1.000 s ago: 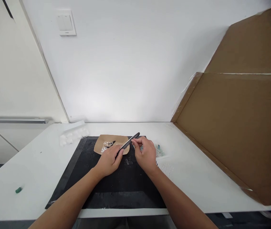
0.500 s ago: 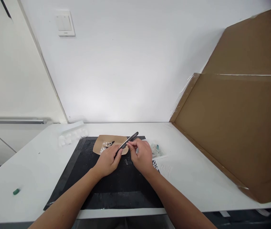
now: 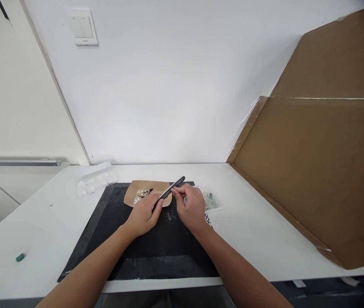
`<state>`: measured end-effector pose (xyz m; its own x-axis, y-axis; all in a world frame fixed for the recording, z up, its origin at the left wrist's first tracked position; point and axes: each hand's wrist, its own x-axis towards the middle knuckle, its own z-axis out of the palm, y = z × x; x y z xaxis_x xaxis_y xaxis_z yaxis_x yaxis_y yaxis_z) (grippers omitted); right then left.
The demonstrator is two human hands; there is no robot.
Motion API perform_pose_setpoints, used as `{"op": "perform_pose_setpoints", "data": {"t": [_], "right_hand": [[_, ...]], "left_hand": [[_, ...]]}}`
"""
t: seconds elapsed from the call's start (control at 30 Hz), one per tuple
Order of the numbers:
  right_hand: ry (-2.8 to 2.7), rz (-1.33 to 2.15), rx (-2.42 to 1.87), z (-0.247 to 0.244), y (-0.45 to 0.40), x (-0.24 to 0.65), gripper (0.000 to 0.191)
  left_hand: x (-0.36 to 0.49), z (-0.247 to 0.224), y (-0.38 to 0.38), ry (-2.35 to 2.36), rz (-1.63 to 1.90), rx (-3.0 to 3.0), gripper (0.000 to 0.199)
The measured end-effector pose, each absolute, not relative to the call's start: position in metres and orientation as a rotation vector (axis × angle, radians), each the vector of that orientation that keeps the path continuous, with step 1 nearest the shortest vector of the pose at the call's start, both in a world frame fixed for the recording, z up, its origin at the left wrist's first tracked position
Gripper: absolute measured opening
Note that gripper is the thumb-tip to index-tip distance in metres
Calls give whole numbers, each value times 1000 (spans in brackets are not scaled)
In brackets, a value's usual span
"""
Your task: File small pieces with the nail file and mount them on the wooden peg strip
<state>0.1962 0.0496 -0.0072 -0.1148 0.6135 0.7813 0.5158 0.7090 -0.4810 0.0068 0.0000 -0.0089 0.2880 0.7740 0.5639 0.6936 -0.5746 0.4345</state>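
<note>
The cardboard panel [image 3: 310,171] bounds the right side and the wall [image 3: 169,94] the far edge; bare white tabletop [image 3: 50,231] lies left of the black mat [image 3: 156,244]. Over the mat, near the brown tray [image 3: 132,188], the left hand [image 3: 144,215] is closed around the dark, slim object [image 3: 178,183], which slants far-right. The right hand [image 3: 192,206] has thumb and forefinger pinched together at its side; whether they grip anything, I cannot tell.

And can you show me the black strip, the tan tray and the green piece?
Black strip [image 3: 180,181], head view, its far end.
Tan tray [image 3: 159,185], head view, its bare far side.
Green piece [image 3: 20,257], head view, its middle.
</note>
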Motion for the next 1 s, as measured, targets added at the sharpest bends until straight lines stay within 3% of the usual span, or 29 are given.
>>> {"op": "perform_pose_setpoints", "data": {"t": [1.0], "right_hand": [[-1896,138,-809,-9,45,194,21]], "left_hand": [[6,-13,2,1398,1155,2439,29]]}}
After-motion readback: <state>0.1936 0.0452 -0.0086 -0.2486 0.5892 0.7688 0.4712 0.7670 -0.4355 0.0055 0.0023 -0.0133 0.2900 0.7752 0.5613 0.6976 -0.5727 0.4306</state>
